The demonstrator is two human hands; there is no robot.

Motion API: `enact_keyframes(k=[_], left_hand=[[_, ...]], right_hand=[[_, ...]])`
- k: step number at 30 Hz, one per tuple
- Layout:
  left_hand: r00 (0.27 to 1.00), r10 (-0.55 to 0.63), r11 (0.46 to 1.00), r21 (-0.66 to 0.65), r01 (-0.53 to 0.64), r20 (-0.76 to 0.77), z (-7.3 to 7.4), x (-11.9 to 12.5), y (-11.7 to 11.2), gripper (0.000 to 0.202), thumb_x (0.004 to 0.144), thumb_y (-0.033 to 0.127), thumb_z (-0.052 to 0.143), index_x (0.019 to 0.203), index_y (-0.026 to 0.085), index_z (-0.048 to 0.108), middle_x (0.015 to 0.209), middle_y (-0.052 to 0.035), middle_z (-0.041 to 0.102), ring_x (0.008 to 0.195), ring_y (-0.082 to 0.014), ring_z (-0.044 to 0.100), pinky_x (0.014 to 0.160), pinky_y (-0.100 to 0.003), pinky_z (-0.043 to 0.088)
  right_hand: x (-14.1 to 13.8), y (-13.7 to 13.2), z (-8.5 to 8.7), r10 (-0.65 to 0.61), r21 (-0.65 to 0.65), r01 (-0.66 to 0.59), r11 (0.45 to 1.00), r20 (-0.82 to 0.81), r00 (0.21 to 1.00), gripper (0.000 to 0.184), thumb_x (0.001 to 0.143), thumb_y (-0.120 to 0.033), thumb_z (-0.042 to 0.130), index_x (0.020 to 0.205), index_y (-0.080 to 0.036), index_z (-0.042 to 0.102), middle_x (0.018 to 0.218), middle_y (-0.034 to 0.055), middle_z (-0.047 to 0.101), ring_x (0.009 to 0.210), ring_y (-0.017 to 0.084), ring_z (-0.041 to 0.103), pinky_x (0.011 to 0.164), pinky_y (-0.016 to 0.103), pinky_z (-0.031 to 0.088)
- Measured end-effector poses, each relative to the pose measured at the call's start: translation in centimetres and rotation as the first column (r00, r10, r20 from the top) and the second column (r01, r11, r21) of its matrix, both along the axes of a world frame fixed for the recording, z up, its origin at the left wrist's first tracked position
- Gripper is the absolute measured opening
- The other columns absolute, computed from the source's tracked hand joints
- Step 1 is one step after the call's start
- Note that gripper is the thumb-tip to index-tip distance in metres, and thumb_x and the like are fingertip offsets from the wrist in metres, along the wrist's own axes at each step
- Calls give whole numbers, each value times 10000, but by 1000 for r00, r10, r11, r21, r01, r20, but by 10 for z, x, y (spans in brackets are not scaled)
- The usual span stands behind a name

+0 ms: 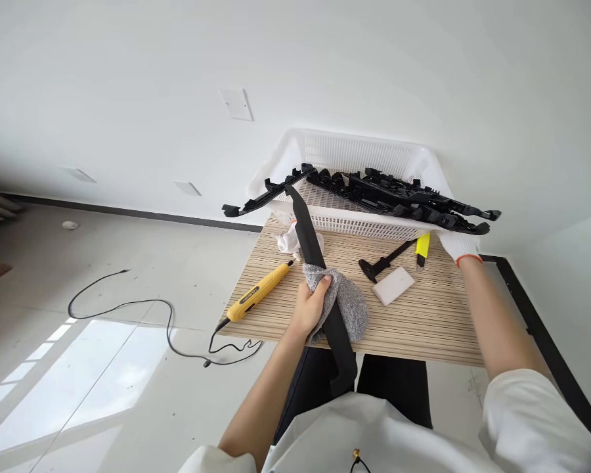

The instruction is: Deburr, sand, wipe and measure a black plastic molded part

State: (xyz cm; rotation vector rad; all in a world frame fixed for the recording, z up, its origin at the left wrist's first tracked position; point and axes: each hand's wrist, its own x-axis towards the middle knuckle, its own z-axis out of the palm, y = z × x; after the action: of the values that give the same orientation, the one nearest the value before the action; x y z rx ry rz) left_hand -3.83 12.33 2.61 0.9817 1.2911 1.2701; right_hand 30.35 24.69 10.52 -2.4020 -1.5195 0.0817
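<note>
My bare left hand (311, 306) is closed around a grey cloth (350, 309) and a long black plastic trim piece (309, 230). The cloth wraps the piece's middle; its lower end hangs past the table's front edge, near my lap. At the front right corner of a white plastic basket (354, 223), my right hand (459, 246) wears a white glove with an orange cuff. Its fingers are hidden by the basket and the parts there. Several similar black plastic parts (389, 194) lie piled across the basket, some ends jutting over its rim.
On the wood-grained table (423, 322) lie a yellow corded rotary tool (259, 292), a white glove (288, 242), a black caliper-like tool (381, 264), a white rectangular block (394, 285) and a yellow utility knife (422, 248). A black cable (170, 322) trails over the floor.
</note>
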Motion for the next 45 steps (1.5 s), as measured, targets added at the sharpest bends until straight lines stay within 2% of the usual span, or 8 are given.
enact_keyframes(k=[4,8,11,16,24,37,42,45], left_hand=[[997,60,998,15,-59,-44,-4,0,-1,366,872,511,603,739,170,628,717,-15,619,749,-184,601,685,-256,472],[981,179,984,39,-176,-75,2,13,-1,390,925,531,527,949,167,664,979,-85,687,1071,-265,621,923,-319,477],[945,323,946,30,-322,-49,16,27,-1,454,984,538,404,1120,170,634,1197,-117,656,1276,-284,526,1088,-373,389],[922,365,929,20,-370,130,32,39,-7,504,953,610,439,1184,201,623,1297,-99,625,1342,-278,485,1134,-375,361],[877,-283,955,196,222,387,46,32,-25,394,763,483,779,1012,193,685,878,-33,717,874,-206,692,796,-293,549],[932,347,909,283,-307,-105,34,10,-7,488,923,548,540,573,227,429,498,36,376,473,-139,412,488,-284,300],[970,160,968,164,-190,182,31,12,-2,382,812,561,671,772,182,641,696,-24,655,692,-192,658,646,-285,506],[929,-40,995,103,2,368,31,16,-7,395,669,478,814,876,171,675,788,-39,716,771,-214,702,725,-304,551]], right_hand=[[-37,-90,-15,-82,188,129,974,-241,967,593,895,-547,547,1290,-105,581,1247,215,630,1122,362,608,976,544,425],[-127,-193,-36,421,259,-336,906,-643,640,441,885,-493,586,1251,-247,607,1167,82,700,1021,253,665,891,393,520],[-178,-227,-47,439,163,-491,856,-729,524,486,799,-449,711,1222,-247,585,996,49,734,873,232,690,791,347,533],[-189,-221,-43,282,206,-271,940,-916,284,290,919,-507,524,936,-217,530,507,-60,531,416,123,497,431,236,411],[-182,-210,-31,201,184,-243,952,-978,47,556,908,-653,432,568,-216,484,318,-14,412,270,104,338,312,249,238],[-204,-230,-42,288,239,-321,916,-951,115,221,794,-389,676,857,-183,626,714,12,665,645,148,589,633,271,497],[-194,-232,-56,228,271,-232,934,-953,-198,276,854,-441,637,836,-172,582,608,-6,598,491,129,530,520,280,470],[-184,-228,-61,192,224,-174,959,-964,-183,373,861,-532,610,818,-163,584,575,4,588,419,124,500,416,260,410]])
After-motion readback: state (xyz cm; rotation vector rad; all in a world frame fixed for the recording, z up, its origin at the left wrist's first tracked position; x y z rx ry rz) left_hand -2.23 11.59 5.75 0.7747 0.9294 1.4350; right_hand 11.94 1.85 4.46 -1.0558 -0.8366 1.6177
